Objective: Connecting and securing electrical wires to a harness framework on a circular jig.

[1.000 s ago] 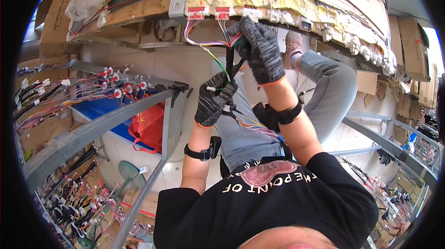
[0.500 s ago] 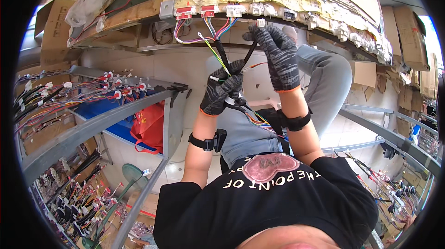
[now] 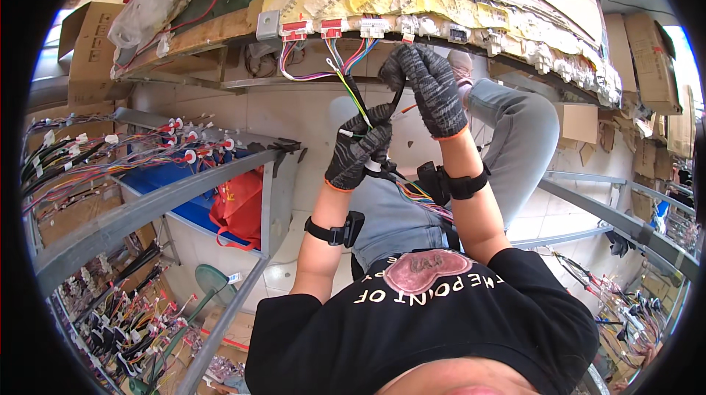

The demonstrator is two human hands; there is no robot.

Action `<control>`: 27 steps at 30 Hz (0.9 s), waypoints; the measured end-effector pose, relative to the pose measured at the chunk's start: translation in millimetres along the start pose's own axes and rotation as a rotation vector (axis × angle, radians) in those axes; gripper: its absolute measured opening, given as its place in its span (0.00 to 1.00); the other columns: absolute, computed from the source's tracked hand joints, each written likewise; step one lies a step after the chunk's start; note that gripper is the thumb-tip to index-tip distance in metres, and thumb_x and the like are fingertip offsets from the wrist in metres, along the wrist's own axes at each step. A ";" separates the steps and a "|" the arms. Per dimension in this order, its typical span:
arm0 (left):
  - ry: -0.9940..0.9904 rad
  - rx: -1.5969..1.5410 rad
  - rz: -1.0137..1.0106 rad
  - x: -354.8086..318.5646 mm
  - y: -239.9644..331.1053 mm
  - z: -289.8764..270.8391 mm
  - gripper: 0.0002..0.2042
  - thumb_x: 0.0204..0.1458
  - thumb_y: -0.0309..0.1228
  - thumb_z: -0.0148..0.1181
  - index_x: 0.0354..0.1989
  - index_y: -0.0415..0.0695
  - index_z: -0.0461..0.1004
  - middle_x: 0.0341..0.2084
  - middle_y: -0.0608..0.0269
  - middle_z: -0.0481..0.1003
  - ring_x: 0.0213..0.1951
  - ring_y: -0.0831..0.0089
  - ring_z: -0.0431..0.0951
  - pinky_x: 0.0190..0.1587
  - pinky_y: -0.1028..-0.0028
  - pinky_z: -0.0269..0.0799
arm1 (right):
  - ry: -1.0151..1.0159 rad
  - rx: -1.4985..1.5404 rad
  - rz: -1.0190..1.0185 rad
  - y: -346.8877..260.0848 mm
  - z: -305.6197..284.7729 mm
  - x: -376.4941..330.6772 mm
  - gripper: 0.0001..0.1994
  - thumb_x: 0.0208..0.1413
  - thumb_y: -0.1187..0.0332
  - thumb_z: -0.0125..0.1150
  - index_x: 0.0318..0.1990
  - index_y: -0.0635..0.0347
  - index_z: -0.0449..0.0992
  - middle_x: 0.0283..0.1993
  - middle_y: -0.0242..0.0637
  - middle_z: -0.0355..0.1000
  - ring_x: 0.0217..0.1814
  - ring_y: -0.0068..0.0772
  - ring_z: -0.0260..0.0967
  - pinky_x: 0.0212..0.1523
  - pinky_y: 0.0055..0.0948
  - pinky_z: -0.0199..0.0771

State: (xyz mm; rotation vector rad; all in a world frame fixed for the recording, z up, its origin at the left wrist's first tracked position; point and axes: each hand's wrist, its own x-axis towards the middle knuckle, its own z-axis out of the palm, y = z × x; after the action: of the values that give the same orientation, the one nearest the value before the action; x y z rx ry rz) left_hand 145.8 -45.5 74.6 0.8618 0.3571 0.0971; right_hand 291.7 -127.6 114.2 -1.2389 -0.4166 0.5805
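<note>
My left hand (image 3: pixel 359 148), in a dark grey knit glove with an orange cuff, is closed around a wire harness (image 3: pixel 353 93). Its black-sleeved branch runs up to plugs seated in the bench-edge holders: a red-and-white connector (image 3: pixel 296 31), another red-and-white connector (image 3: pixel 332 29) and a white connector (image 3: pixel 373 28). A yellow-green wire (image 3: pixel 346 82) with a terminal at its tip rises from that hand. My right hand (image 3: pixel 430 90), gloved alike, pinches a second black-sleeved branch (image 3: pixel 398 93) just below the bench edge. Its fingers hide the end of that branch. More coloured wires (image 3: pixel 423 200) trail toward my lap.
The wooden bench edge (image 3: pixel 198 45) carries a row of white connector holders (image 3: pixel 540 60). Metal rails (image 3: pixel 147 211) flank me, with bundled harnesses (image 3: pixel 81 159) on the left. A red bag (image 3: pixel 239 207) lies on a blue surface. Cardboard boxes (image 3: pixel 95 49) stand at both sides.
My right hand has shifted slightly left, and its fingers have bent down over the black-sleeved branch. The white connector seen above its fingertips is now largely hidden. My left hand keeps its grip.
</note>
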 end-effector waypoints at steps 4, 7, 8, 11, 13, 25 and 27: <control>-0.038 -0.065 -0.017 -0.9 0.9 -3.5 0.16 0.50 0.24 0.56 0.49 0.40 0.70 0.25 0.70 0.72 0.22 0.85 0.68 0.24 0.84 0.64 | -0.032 0.048 0.039 -9.8 1.5 -2.4 0.13 0.61 0.65 0.45 0.31 0.65 0.70 0.24 0.32 0.68 0.24 0.20 0.62 0.28 0.21 0.64; -0.023 -0.040 -0.020 -1.7 0.5 -5.0 0.16 0.50 0.23 0.56 0.49 0.40 0.70 0.26 0.70 0.72 0.23 0.85 0.68 0.25 0.84 0.65 | -0.034 0.020 0.057 -10.7 1.6 -2.8 0.13 0.61 0.65 0.45 0.31 0.65 0.70 0.24 0.32 0.67 0.24 0.20 0.61 0.28 0.21 0.64; -0.024 -0.039 -0.022 -1.2 -0.1 -4.6 0.16 0.50 0.23 0.56 0.49 0.40 0.70 0.26 0.70 0.72 0.23 0.85 0.68 0.25 0.84 0.65 | -0.037 0.020 0.055 -9.9 1.1 -3.0 0.13 0.61 0.64 0.45 0.31 0.65 0.70 0.24 0.32 0.67 0.24 0.20 0.61 0.29 0.21 0.64; -0.031 -0.051 -0.023 1.3 0.2 -1.6 0.17 0.49 0.23 0.56 0.50 0.40 0.70 0.26 0.70 0.73 0.23 0.85 0.68 0.25 0.84 0.65 | -0.057 0.071 0.090 -7.9 -6.0 1.7 0.13 0.61 0.64 0.46 0.31 0.65 0.71 0.25 0.32 0.68 0.25 0.21 0.63 0.29 0.24 0.65; -0.048 -0.088 0.011 3.9 -1.6 0.9 0.17 0.49 0.23 0.57 0.50 0.40 0.69 0.28 0.70 0.73 0.23 0.85 0.68 0.25 0.84 0.65 | -0.006 0.053 0.102 -14.3 -4.8 2.8 0.12 0.60 0.64 0.48 0.34 0.65 0.72 0.28 0.33 0.70 0.28 0.22 0.65 0.32 0.23 0.66; -0.257 -0.217 0.139 11.0 -8.5 0.0 0.20 0.49 0.34 0.59 0.53 0.46 0.68 0.19 0.71 0.64 0.14 0.83 0.58 0.22 0.82 0.55 | -0.129 -0.717 -0.264 1.0 -67.4 -58.0 0.15 0.60 0.63 0.45 0.48 0.64 0.69 0.34 0.40 0.73 0.26 0.33 0.69 0.30 0.26 0.70; -0.257 -0.221 0.128 11.1 -12.4 1.3 0.20 0.49 0.34 0.59 0.52 0.47 0.68 0.20 0.71 0.64 0.15 0.83 0.58 0.21 0.82 0.54 | 0.026 -0.155 -0.058 2.2 -42.1 -47.7 0.14 0.60 0.68 0.47 0.48 0.66 0.69 0.36 0.34 0.73 0.30 0.20 0.68 0.32 0.20 0.69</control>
State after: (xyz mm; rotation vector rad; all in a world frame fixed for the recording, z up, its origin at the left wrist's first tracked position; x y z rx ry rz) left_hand 155.9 -51.9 63.0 0.6681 0.0486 0.1405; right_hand 278.7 -188.5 100.8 -1.3769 -0.4814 0.4892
